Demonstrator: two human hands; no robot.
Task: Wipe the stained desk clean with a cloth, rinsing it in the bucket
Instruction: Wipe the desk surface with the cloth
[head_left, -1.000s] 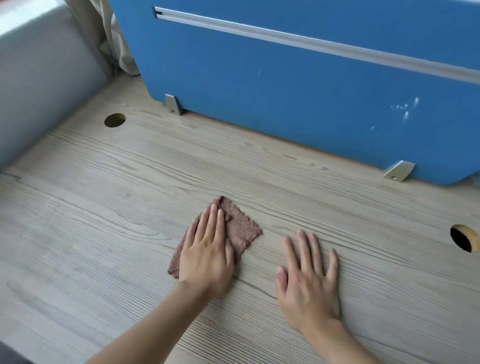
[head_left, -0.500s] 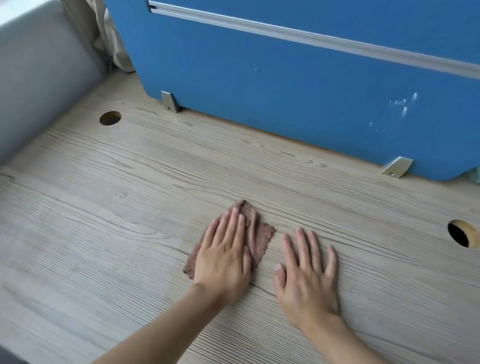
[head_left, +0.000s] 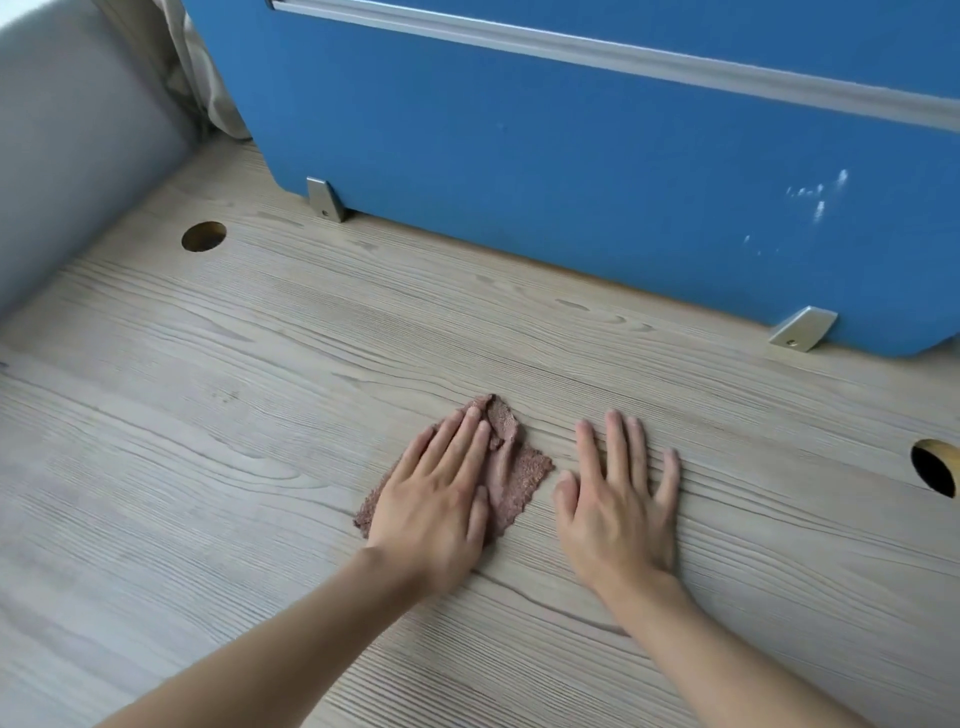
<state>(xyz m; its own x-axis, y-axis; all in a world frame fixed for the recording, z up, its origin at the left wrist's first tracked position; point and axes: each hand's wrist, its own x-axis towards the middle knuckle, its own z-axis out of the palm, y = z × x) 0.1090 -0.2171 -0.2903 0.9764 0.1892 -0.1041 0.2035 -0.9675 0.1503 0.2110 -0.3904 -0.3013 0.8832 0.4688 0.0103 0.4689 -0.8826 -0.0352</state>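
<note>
A pale wood-grain desk (head_left: 208, 415) carries a brown cloth (head_left: 519, 483) and a blue divider (head_left: 519, 182).

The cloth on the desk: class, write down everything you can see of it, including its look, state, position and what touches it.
The cloth is a small brownish-pink piece of nubbly, towel-like fabric with a rough edge. It lies flat on the wood-grain desk, creased, with its far corner folded over. The left hand presses on it with straight fingers and covers its left part. The right hand lies flat on the desk just right of it, apparently not touching.
</note>
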